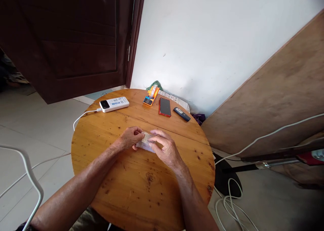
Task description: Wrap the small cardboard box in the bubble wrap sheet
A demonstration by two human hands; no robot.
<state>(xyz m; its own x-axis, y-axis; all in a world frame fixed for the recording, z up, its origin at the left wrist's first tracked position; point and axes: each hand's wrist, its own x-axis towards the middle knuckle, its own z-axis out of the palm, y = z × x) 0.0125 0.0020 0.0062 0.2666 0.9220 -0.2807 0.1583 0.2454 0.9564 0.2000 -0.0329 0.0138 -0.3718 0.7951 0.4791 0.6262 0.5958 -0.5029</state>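
A small flat packet (146, 146), pale and see-through with a beige patch on top, is held just over the middle of the round wooden table (121, 190). My left hand (130, 137) grips its left end, thumb on top and fingers bent beneath. At the right end, my right hand (165, 148) has its thumb and index finger close together on the packet, while the other fingers arch above it. What the packet contains is too unclear to make out.
Along the table's far side lie a white power bank (118, 103) with a cable, an orange tape dispenser (151, 95), a red-edged phone (165, 107) and a dark remote-like device (181, 114). A wall (202, 38) stands behind. White cables (231, 204) coil on the floor at right.
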